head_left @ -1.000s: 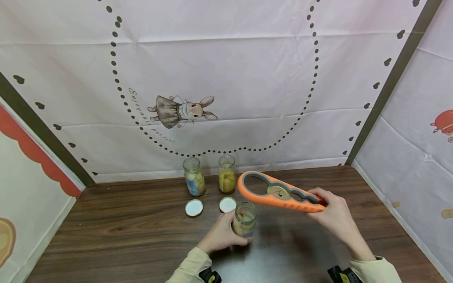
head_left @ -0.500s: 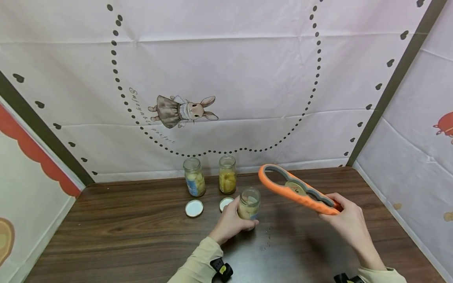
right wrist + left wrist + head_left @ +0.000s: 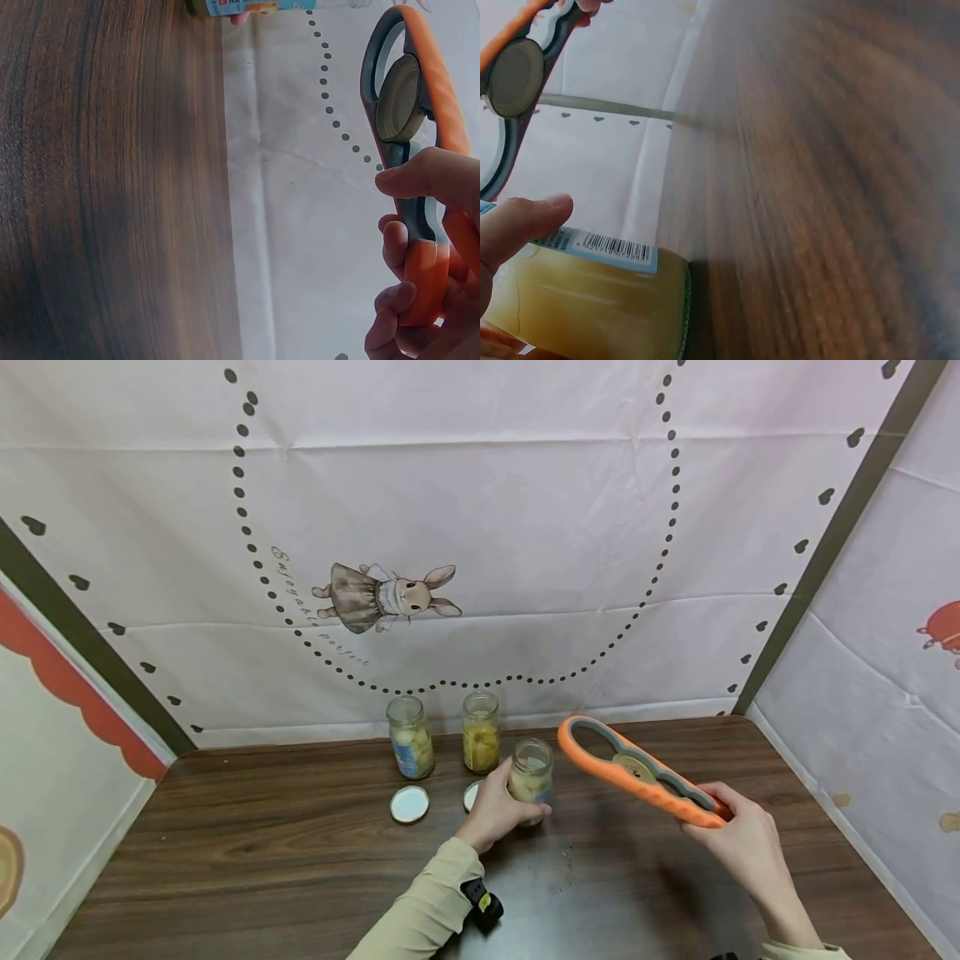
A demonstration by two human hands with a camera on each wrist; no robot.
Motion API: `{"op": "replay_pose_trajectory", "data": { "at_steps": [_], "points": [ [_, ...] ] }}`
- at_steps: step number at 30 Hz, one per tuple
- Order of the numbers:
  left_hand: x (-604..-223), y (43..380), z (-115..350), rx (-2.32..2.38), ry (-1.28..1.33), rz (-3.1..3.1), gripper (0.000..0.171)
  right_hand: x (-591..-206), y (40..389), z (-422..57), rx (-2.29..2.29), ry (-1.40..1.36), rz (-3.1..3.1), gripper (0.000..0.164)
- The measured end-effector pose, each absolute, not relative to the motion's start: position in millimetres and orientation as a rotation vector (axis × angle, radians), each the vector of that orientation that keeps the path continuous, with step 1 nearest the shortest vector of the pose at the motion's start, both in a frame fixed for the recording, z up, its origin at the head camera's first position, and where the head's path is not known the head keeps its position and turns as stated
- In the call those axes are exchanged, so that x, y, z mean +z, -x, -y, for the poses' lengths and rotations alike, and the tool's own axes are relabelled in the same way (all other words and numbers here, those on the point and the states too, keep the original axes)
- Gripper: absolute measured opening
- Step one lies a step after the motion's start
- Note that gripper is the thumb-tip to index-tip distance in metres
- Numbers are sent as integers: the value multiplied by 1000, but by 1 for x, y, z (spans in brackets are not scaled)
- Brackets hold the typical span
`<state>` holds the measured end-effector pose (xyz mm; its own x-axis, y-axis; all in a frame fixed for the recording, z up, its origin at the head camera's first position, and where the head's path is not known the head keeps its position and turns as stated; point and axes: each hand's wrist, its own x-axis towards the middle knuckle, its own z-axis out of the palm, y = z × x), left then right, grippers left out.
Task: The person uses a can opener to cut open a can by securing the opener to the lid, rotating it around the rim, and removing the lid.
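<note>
My left hand (image 3: 495,810) grips a lidless glass jar (image 3: 531,785) with pale pieces and a blue label. In the left wrist view the jar (image 3: 600,304) shows a barcode strip, with the thumb along its side and its base close over the table. An orange and grey jar opener (image 3: 647,792) is held up by its handle end in my right hand (image 3: 750,847), to the right of the jar. Between the opener's arms sits a gold-coloured lid (image 3: 400,99), also seen in the right wrist view. Thumb and fingers wrap the orange handle (image 3: 426,281).
Two more open jars stand near the wall: one with pale pieces (image 3: 412,747), one with yellow pieces (image 3: 482,745). A white lid (image 3: 409,804) lies in front; another lid (image 3: 471,796) is partly behind my left hand. Small wet spots dot the brown table (image 3: 262,852).
My left hand has carried the jar away from me and slightly right, toward the other jars. My right hand has moved the jar opener and its lid to the right, away from the jar.
</note>
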<state>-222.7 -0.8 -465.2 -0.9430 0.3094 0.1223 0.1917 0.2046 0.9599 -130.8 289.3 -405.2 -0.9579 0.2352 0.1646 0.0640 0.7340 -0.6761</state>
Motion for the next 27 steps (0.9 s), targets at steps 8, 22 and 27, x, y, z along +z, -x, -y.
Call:
{"op": "replay_pose_trajectory", "data": {
  "at_steps": [8,22,27],
  "points": [
    [-465,241,-7,1784,-457,-2440,68,-407,131,-287,1071,261,2708,39],
    [-467,264,-24,1830,-360,-2514,58,-407,129,-292,1074,323,2708,40],
    [-469,275,-32,1861,-297,-2493,60,-409,130,-292,1066,320,2696,39]
  ]
}}
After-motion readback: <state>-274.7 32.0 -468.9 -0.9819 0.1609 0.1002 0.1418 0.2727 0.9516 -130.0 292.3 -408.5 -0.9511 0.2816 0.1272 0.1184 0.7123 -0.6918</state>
